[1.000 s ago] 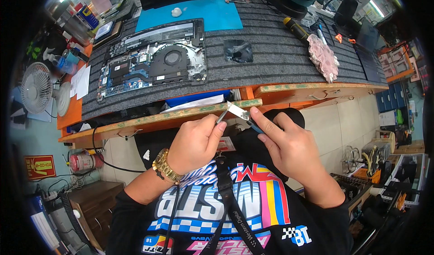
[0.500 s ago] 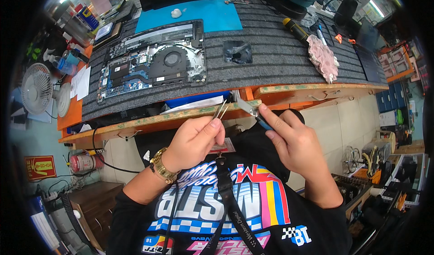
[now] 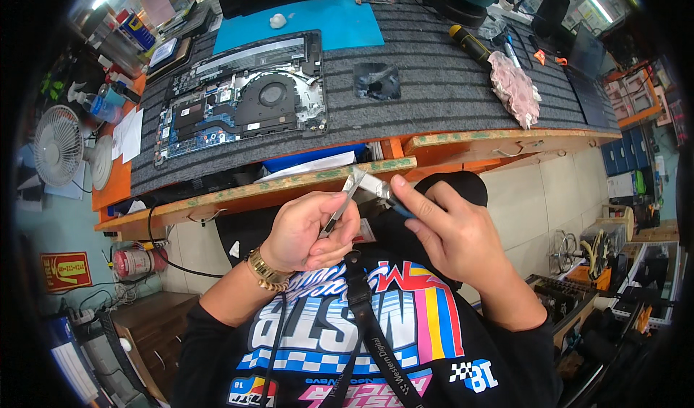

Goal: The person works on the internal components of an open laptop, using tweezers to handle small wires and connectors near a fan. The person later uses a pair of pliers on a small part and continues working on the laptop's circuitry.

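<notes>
Head view: slim silvery metal tweezers (image 3: 346,197) hang above my lap, points toward one o'clock, pinched between the thumb and curled fingers of my left hand (image 3: 307,229). My right hand (image 3: 454,226) grips a blue-handled tool with a broad, flat silvery blade (image 3: 374,185), index finger laid along it. The blade points between ten and eleven o'clock, its end at the tweezers' tips; whether they touch, I cannot tell. Outward from the tweezers, a black laptop base with exposed blue circuit board and round fan (image 3: 271,94) lies toward half past ten on the grey striped mat (image 3: 434,83), a dark, glossy square sheet (image 3: 377,81) just past twelve, and a crumpled pink cloth (image 3: 515,93) near two.
</notes>
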Action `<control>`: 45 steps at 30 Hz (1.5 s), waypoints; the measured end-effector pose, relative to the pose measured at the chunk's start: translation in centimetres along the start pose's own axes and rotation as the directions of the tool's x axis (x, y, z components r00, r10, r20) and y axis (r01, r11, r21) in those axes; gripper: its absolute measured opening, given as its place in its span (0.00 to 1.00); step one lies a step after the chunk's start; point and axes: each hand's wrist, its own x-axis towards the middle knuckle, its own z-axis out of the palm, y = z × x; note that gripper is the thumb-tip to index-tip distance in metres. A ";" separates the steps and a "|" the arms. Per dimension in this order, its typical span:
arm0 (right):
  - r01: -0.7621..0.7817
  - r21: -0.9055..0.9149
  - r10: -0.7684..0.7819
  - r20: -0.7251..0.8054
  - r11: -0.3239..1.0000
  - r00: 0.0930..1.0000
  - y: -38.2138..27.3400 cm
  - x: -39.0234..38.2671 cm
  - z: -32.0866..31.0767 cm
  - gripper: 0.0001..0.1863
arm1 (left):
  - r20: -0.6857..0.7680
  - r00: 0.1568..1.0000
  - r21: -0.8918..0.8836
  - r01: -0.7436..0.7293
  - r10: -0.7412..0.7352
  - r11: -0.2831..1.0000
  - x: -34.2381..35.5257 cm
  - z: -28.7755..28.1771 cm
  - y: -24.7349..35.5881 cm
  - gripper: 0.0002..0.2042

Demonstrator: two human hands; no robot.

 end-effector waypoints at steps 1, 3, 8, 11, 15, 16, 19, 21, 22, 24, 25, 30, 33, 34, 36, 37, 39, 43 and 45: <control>-0.007 -0.002 0.007 -0.006 1.000 1.000 0.0 0.0 0.0 0.40 | -0.017 1.000 -0.022 0.020 -0.021 1.000 0.0 -0.1 0.0 0.33; -0.022 -0.005 0.022 -0.012 1.000 1.000 -0.2 -0.1 0.0 0.40 | 0.020 0.999 -0.079 0.027 -0.026 0.997 -0.1 -0.2 -0.1 0.33; -0.042 -0.023 0.042 0.003 0.999 0.999 0.0 -0.1 -0.4 0.41 | 0.020 0.999 -0.077 0.052 -0.051 0.996 0.0 -0.5 0.0 0.33; -0.175 -0.075 0.171 -0.062 0.982 0.983 1.2 0.6 -0.7 0.39 | 0.089 0.994 -0.082 0.066 -0.059 0.994 -0.2 -0.6 0.0 0.32; -0.047 0.057 0.049 -0.044 0.997 0.998 0.9 -0.1 -0.8 0.38 | 0.068 0.997 -0.112 0.042 -0.034 0.993 -0.3 -0.8 0.2 0.32; -0.064 0.049 0.066 -0.025 0.997 0.998 0.7 -0.4 -0.8 0.38 | 0.073 0.997 -0.133 0.047 -0.038 0.990 -0.2 -0.9 0.3 0.32; -0.078 0.039 0.078 -0.003 0.996 0.997 0.4 -0.8 -0.5 0.39 | 0.133 0.991 -0.218 0.045 -0.016 0.975 -0.2 -1.0 0.2 0.32; -0.060 0.096 0.065 -0.055 0.994 0.996 0.7 -0.7 -0.1 0.39 | 0.153 0.988 -0.237 0.043 -0.006 0.971 -0.1 -1.1 0.1 0.32; -0.036 0.131 0.049 -0.095 0.991 0.994 1.0 -0.5 0.2 0.38 | 0.164 0.987 -0.247 0.042 -0.001 0.968 0.0 -1.1 0.2 0.31; 0.066 0.225 -0.018 -0.207 0.972 0.978 1.8 -0.1 1.0 0.34 | 0.183 0.983 -0.240 0.051 -0.007 0.969 0.1 -1.1 0.4 0.32; 0.044 0.270 0.015 -0.210 0.962 0.977 2.1 -0.2 1.2 0.32 | 0.193 0.981 -0.237 0.056 -0.009 0.970 0.2 -0.9 0.5 0.33; -0.233 0.777 0.323 0.040 0.585 0.946 3.1 -0.9 2.0 0.23 | -0.145 0.983 0.311 -0.062 0.112 0.948 0.1 0.5 0.1 0.30; -0.360 0.833 0.365 0.208 0.420 0.907 3.5 -1.4 1.5 0.25 | -0.272 0.918 0.480 -0.132 0.290 0.867 0.5 0.8 -0.4 0.27; -0.391 0.827 0.315 0.276 0.403 0.908 3.5 -1.4 1.4 0.25 | -0.296 0.899 0.476 -0.154 0.323 0.866 0.8 0.9 -0.6 0.26; -0.467 0.803 0.249 0.399 0.370 0.883 3.2 -1.5 1.2 0.25 | -0.214 0.903 0.535 -0.212 0.374 0.818 0.9 0.7 -0.5 0.18; -0.459 0.782 0.193 0.417 0.423 0.888 3.1 -1.4 1.3 0.25 | -0.197 0.881 0.641 -0.216 0.430 0.736 1.0 0.7 -0.7 0.15; -0.397 0.753 0.135 0.387 0.524 0.912 2.7 -1.1 1.5 0.21 | -0.191 0.882 0.753 -0.150 0.430 0.641 1.1 0.8 -0.8 0.11; -0.366 0.650 0.119 0.392 0.666 0.912 2.3 -0.6 1.9 0.14 | -0.259 0.895 0.656 -0.114 0.364 0.747 1.2 1.2 -1.7 0.07; -0.343 0.627 0.090 0.398 0.700 0.913 2.3 -0.4 1.7 0.13 | -0.236 0.896 0.686 -0.121 0.377 0.717 0.9 1.2 -1.8 0.06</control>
